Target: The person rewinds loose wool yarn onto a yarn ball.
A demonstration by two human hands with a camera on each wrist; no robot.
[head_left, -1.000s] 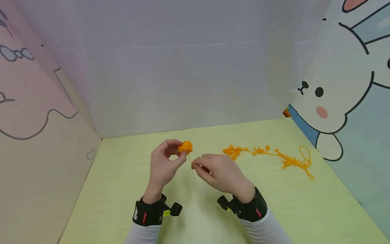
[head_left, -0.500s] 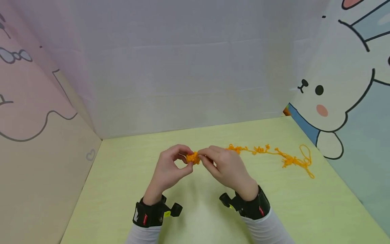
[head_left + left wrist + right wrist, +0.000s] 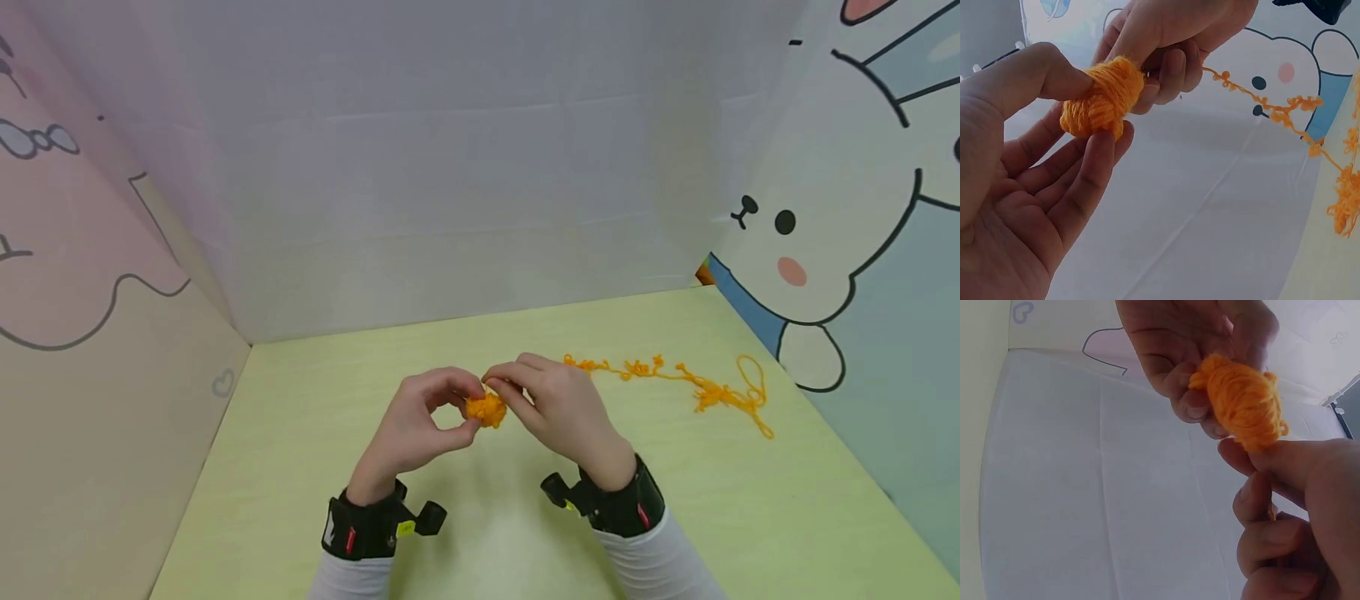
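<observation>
A small ball of orange yarn is held above the table between the thumb and fingers of my left hand. In the left wrist view the wound strands of the yarn ball show clearly. Close at its right side, my right hand pinches the yarn strand between thumb and forefinger. From the right hand, a loose, kinked length of yarn trails away in the left wrist view. In the right wrist view a bit of strand shows by the curled fingers.
Tangled orange yarn lies along the right part of the pale yellow table. A white cloth hangs behind the table, with printed cartoon panels at both sides. A black camera strap sits on each wrist.
The yarn ball and left hand have moved right and nearer the person. My right hand has gone from below the ball, with a strand stretched between them, to its upper right side.
</observation>
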